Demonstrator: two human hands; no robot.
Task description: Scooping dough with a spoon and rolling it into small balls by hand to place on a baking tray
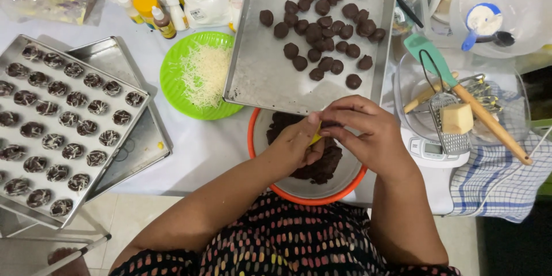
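Step in hand: you look to be portioning dark chocolate dough (322, 164) out of the orange-rimmed bowl (260, 155) at the near edge of the bench (201, 149).
Left hand (296, 144): fingers curled over the bowl, clenched on a small yellow tool (317, 135), likely a scoop; only a sliver of it shows.
Right hand (368, 132): fingers bent inward, tips meeting the left thumb at the tool; whether they pinch dough there is hidden.
Dough: a dark mass in the bowl, just under both hands.
Steel tray (253, 75): tilted over the bowl's far rim, with plain dark dough balls (325, 23) crowded at its far right corner and bare metal nearer you.
Left edge: a second tray (11, 52) of balls topped with pale shreds.
Green plate (169, 80): grated cheese, between the two trays.
Next move, as a judgement: free the portion from the tool, roll it round, and set it on bare tray metal apart from its neighbours.
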